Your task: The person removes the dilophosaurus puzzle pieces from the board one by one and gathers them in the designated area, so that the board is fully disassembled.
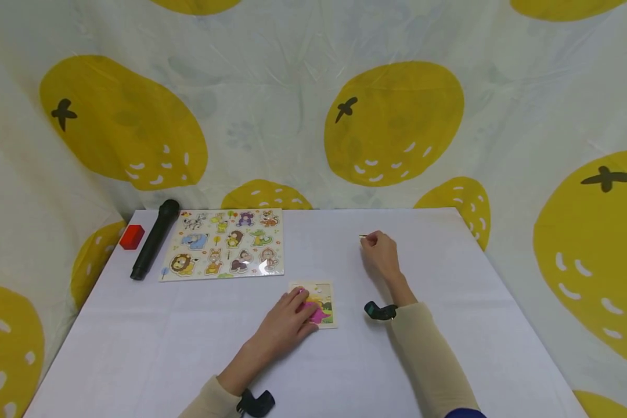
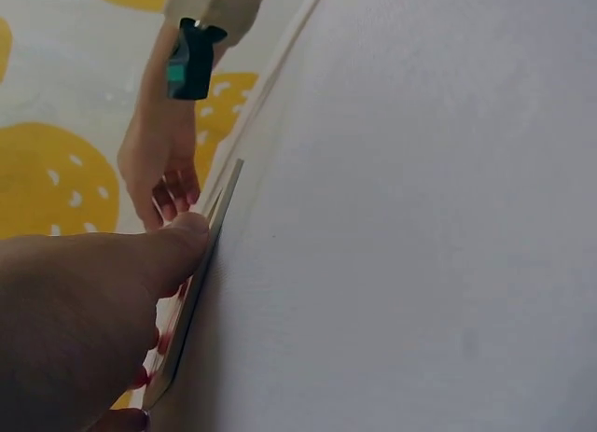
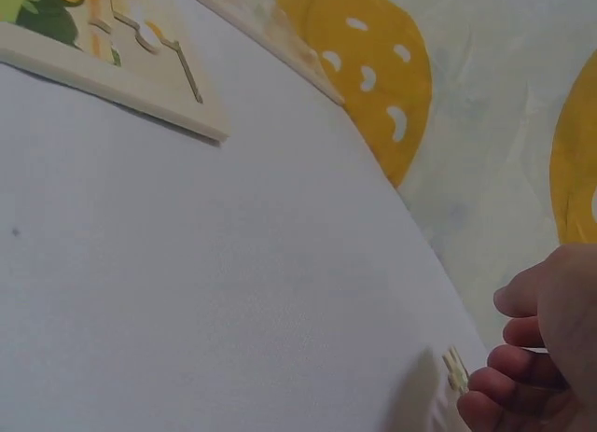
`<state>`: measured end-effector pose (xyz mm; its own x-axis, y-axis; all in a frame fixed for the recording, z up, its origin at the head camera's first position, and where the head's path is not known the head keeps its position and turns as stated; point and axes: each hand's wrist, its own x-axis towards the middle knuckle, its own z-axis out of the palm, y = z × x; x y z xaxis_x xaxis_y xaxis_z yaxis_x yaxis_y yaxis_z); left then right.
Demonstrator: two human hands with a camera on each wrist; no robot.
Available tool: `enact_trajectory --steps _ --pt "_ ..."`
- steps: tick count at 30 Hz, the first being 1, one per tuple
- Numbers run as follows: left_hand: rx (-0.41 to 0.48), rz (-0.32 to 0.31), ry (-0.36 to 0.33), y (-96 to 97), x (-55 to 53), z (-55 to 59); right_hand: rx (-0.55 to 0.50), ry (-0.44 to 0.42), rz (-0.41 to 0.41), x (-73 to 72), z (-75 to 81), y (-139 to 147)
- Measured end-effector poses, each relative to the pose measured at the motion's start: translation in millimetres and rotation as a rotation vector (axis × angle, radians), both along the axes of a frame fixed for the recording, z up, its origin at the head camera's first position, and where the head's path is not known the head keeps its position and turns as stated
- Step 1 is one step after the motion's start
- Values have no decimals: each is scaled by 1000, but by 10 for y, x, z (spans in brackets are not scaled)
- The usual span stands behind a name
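A small wooden puzzle board (image 1: 328,321) with a colourful picture lies on the table. My left hand (image 1: 287,322) rests on its left half, fingers over a pink puzzle piece (image 1: 321,315); the thumb touches the near edge. In the left wrist view, the board (image 2: 189,322) appears edge-on beside the thumb. Farther back and to the right, my right hand (image 1: 381,252) pinches a small pale puzzle piece (image 1: 363,237) close to the table. The right wrist view shows this piece (image 3: 454,369) at the curled fingertips, which partly cover it. Its printed face cannot be made out.
A larger animal puzzle board (image 1: 222,244) in shiny wrap lies at the back left. Beside it are a black microphone (image 1: 155,241) and a red block (image 1: 132,237). A curtain (image 1: 287,116) with yellow fruit prints hangs behind the white table (image 1: 188,337).
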<state>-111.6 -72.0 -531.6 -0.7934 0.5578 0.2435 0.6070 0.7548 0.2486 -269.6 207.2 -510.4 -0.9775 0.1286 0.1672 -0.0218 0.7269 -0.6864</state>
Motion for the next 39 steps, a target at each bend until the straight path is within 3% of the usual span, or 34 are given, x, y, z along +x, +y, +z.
enact_trajectory --steps 5,16,39 --pt "14 7 42 -46 23 -8 -8 3 43 137 72 -109" --pt "38 20 30 -66 39 -19 -27 -49 115 458 139 -444" --pt "40 35 6 -62 32 -57 17 -31 335 857 22 -775"
